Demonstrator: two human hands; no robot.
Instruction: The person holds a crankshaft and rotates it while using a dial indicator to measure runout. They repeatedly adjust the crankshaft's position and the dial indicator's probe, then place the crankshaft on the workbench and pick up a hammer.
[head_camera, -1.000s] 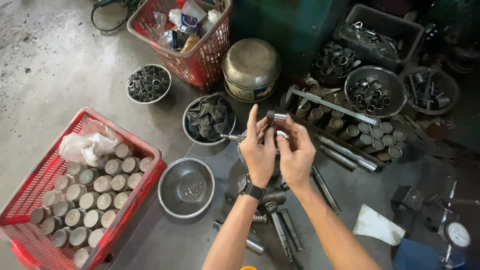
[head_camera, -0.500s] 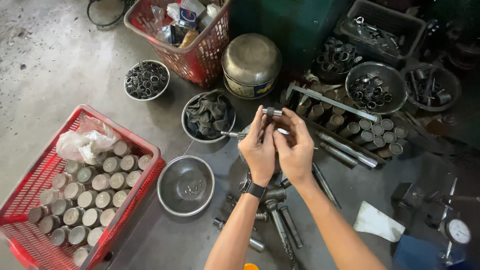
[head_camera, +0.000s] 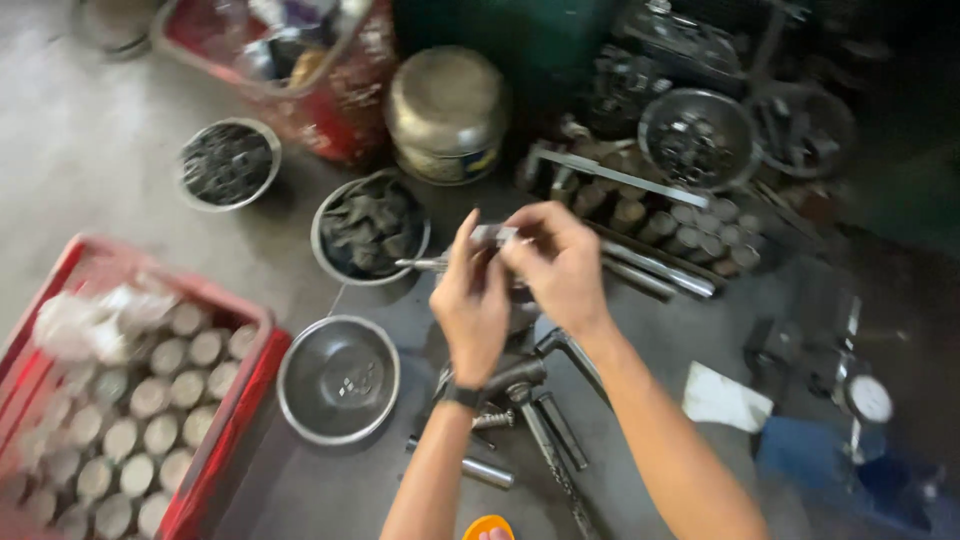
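My left hand (head_camera: 470, 305) and my right hand (head_camera: 558, 262) are held together over a dark floor mat, both pinching a small grey metal cylinder (head_camera: 493, 234) between the fingertips. A thin metal rod or tool tip (head_camera: 422, 264) sticks out to the left from under my left hand. My left wrist wears a black band (head_camera: 461, 396). Below the hands lie metal rods and wrench-like tools (head_camera: 540, 420). The picture is motion-blurred.
A red basket (head_camera: 225, 400) of round metal cylinders sits at left. A steel bowl (head_camera: 338, 378) holds a few small parts. Two bowls of dark parts (head_camera: 370, 228) (head_camera: 228, 163), a brass pot (head_camera: 447, 112), rows of cylinders (head_camera: 690, 230) and a dial gauge (head_camera: 868, 398) surround me.
The camera has moved and blurred. My hands stay together on the small cylinder, shifted slightly right and up in view.
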